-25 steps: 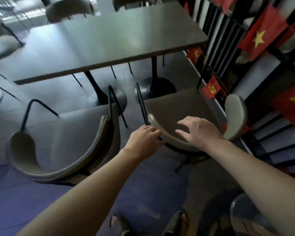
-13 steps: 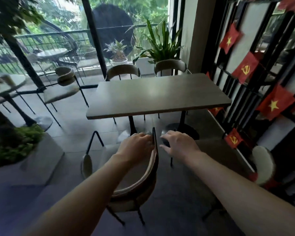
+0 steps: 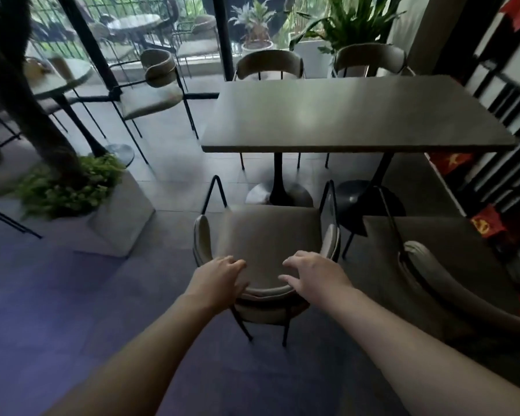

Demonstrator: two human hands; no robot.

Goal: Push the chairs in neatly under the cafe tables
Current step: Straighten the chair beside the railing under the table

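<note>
A beige cushioned chair (image 3: 267, 235) with thin black legs stands in front of me, facing the dark rectangular cafe table (image 3: 354, 115) and set back from its near edge. My left hand (image 3: 219, 279) rests on the left part of its curved backrest, fingers curled over the top. My right hand (image 3: 312, 274) lies on the right part of the same backrest, fingers spread. A second chair (image 3: 439, 259) stands to the right, also out from the table. Two more chairs (image 3: 269, 63) are tucked in at the far side.
A concrete planter with green plants (image 3: 72, 187) and a dark trunk stands to the left. Black railing with red flags (image 3: 487, 223) runs along the right. Another chair (image 3: 153, 85) and a round table (image 3: 57, 76) stand at the back left.
My view has swung from the right chair to the left chair and now faces it squarely. Both hands have moved from the armrest tips to its backrest.
</note>
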